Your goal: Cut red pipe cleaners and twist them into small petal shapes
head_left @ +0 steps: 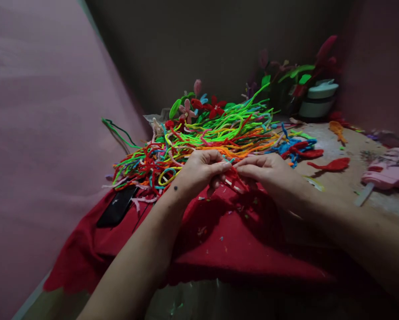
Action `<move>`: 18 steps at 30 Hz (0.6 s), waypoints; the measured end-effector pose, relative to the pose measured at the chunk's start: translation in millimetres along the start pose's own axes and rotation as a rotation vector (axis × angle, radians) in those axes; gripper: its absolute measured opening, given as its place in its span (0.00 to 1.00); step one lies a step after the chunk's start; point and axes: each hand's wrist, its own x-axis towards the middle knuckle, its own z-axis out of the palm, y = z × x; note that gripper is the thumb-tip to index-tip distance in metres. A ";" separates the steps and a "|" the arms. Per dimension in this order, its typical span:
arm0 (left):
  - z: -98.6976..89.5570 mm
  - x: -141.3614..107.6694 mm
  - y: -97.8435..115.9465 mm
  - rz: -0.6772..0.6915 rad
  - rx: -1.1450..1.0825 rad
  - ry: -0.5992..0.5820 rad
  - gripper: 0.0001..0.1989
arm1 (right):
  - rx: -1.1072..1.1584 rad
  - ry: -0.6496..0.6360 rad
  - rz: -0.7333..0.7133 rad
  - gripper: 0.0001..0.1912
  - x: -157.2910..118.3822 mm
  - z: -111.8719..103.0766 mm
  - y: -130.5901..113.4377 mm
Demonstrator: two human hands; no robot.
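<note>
Both hands meet above a red cloth (259, 258), close to the near side of a big heap of coloured pipe cleaners (226, 129). The thumb and fingers of my left hand (202, 169) are pinched together on a red pipe cleaner (237, 177). On its other side, my right hand (269, 173) pinches the same red piece with its fingertips. Fingers partly cover the piece, so its full shape is hidden. Small coloured scraps are scattered on the cloth below the hands.
A black phone (117, 206) lies left on the cloth. Behind the heap are pipe-cleaner flowers (216, 108). Toward the right are red petal-like pieces (333, 165), a pink object (391, 173) and a lidded container (319, 98). A pink wall (46, 133) rises at left.
</note>
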 end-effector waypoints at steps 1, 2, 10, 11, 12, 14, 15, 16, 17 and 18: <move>0.6 -0.2 -0.6 0.002 -0.007 -0.019 0.08 | 0.017 -0.041 0.014 0.07 0.3 -0.3 1.4; 1.3 -0.4 -0.9 0.004 -0.007 -0.035 0.08 | 0.027 -0.072 0.031 0.07 0.7 -0.7 2.9; 4.8 1.9 -3.8 -0.009 0.023 -0.064 0.08 | -0.133 -0.073 0.049 0.08 -0.1 1.4 4.5; 4.7 2.5 -5.0 -0.037 0.024 -0.075 0.08 | -0.190 -0.070 0.026 0.08 -0.4 2.9 4.4; 4.4 3.0 -6.3 -0.064 0.017 -0.090 0.08 | -0.245 -0.063 0.000 0.08 -0.7 4.3 4.6; 3.9 3.6 -8.4 -0.101 -0.022 -0.128 0.07 | -0.322 -0.034 -0.046 0.07 -1.0 6.8 5.3; 3.7 3.5 -8.9 -0.108 -0.040 -0.144 0.06 | -0.341 -0.022 -0.059 0.06 -1.0 7.5 5.8; 3.7 3.2 -8.9 -0.111 -0.046 -0.155 0.05 | -0.349 -0.020 -0.057 0.06 -1.0 7.8 6.1; 3.8 2.8 -8.4 -0.111 -0.038 -0.162 0.05 | -0.347 -0.028 -0.039 0.06 -0.8 7.7 6.2; 4.2 2.2 -7.5 -0.112 -0.016 -0.166 0.05 | -0.336 -0.047 -0.004 0.06 -0.5 7.1 5.9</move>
